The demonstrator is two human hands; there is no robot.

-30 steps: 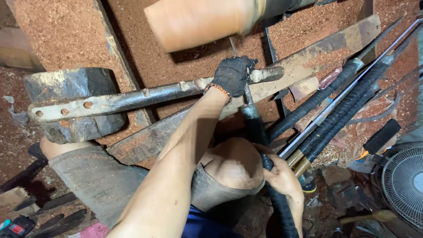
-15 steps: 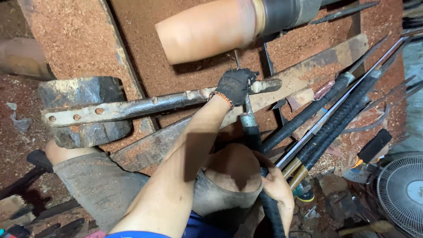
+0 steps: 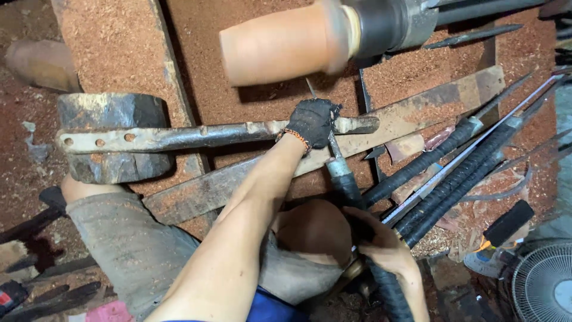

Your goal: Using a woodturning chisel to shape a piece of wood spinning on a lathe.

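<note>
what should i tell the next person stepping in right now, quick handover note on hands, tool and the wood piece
Left hand: gloved, pressed on the metal tool rest bar, steadying the chisel shaft.
Right hand: bare, gripping the wrapped black handle of the long chisel low by the knee.
Wooden workpiece: mounted in the lathe chuck, blurred; already rounded and smooth, tapering toward its free end.
Chisel tip points up just below the workpiece; contact cannot be made out.
Spare long tools lie on the right; sawdust covers the bed.
Left: whatever shaping remains; no finished profile is evident.
</note>
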